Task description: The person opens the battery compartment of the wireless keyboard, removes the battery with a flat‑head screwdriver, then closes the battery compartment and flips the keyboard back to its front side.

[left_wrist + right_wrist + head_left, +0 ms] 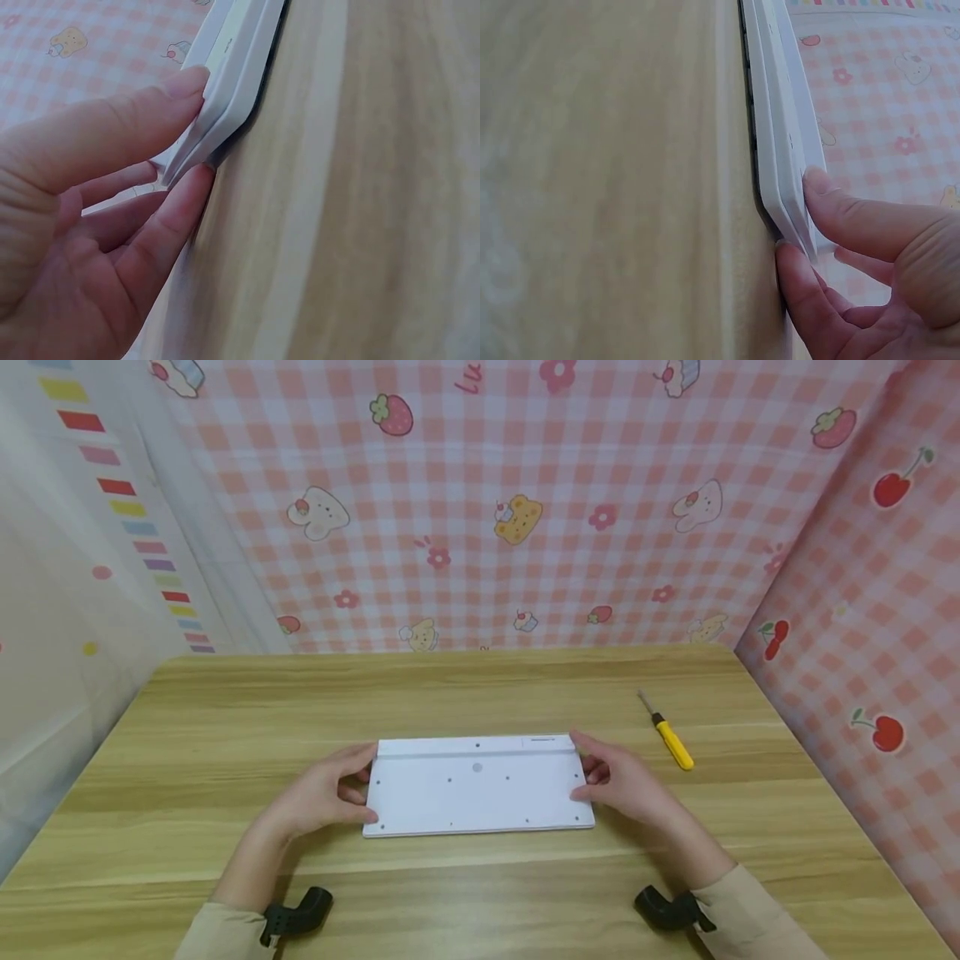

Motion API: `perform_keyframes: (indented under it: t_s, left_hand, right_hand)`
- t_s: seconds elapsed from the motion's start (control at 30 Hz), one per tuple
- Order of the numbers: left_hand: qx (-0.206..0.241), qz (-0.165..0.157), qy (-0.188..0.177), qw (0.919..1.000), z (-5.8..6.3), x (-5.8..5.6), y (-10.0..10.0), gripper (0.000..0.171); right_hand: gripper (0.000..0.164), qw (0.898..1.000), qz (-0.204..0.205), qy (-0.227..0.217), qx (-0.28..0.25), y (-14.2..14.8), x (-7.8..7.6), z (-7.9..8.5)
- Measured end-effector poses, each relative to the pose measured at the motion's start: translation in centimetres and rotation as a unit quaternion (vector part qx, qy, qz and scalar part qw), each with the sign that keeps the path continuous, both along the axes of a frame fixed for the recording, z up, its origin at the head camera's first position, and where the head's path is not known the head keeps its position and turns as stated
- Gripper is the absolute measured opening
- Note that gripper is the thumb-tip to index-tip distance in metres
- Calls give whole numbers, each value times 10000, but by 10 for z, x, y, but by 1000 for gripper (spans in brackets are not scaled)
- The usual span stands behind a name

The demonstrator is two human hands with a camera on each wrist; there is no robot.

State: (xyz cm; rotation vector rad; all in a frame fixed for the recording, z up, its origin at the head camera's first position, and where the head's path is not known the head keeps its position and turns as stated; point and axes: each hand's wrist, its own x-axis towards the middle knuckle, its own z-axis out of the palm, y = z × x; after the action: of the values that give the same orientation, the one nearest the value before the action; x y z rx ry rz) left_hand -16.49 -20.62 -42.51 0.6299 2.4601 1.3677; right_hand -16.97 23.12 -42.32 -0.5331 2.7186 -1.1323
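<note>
A white keyboard (480, 802) lies underside up at the middle of the wooden table, with small screw holes over its back and a raised strip along its far edge. Dark keys show beneath its edge in the right wrist view. My left hand (330, 789) grips its left end, thumb (161, 105) on the upturned back and a fingertip tucked under the rim. At the opposite end my right hand (622, 781) pinches it likewise, the thumb (847, 214) on top and a finger below the edge.
A screwdriver (673, 743) with a yellow handle lies to the right, beyond the right hand. The wooden table (480, 902) meets a pink checked cloth (465, 568) at its back edge. Another patterned cloth hangs along the right side, and a pale sheet (67, 593) along the left.
</note>
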Motion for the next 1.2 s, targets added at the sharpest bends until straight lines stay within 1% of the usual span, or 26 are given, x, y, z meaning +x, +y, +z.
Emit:
perform_keyframes:
  t_s: [0.27, 0.47, 0.57, 0.63, 0.77, 0.87, 0.97, 1.03, 1.2]
  left_hand:
    - [-93, 39, -171, 9998, 0, 1, 0, 92]
    - [-119, 50, -111, 9999, 0, 1, -1, 90]
    - [-112, 97, 103, 9998, 0, -1, -1, 85]
    - [-54, 144, 325, 9994, 1, -2, -1, 80]
    - [26, 342, 752, 9966, 10, -6, 3, 69]
    - [-139, 479, 1027, 9935, 18, -10, 10, 63]
    - [-316, 473, 1228, 9908, 25, -13, 20, 60]
    - [-426, 409, 1370, 9888, 28, -15, 28, 60]
    - [-396, 167, 1683, 9848, 30, -21, 47, 57]
  right_hand:
    - [76, 9996, -113, -131, 240, -1, 1, 2]
    - [75, 9995, -65, -134, 285, 0, 0, 1]
    - [71, 9997, -34, -125, 213, 1, -1, 3]
    - [66, 9999, 10, -14, 171, 1, -2, 6]
    - [53, 9992, 21, 382, 124, 2, -6, 13]
    - [45, 9979, -63, 626, 137, 1, -10, 17]
    - [39, 9969, -150, 753, 171, -3, -13, 21]
    - [36, 9964, -171, 802, 211, -6, -16, 22]
    - [30, 9959, -152, 831, 334, -13, -24, 22]
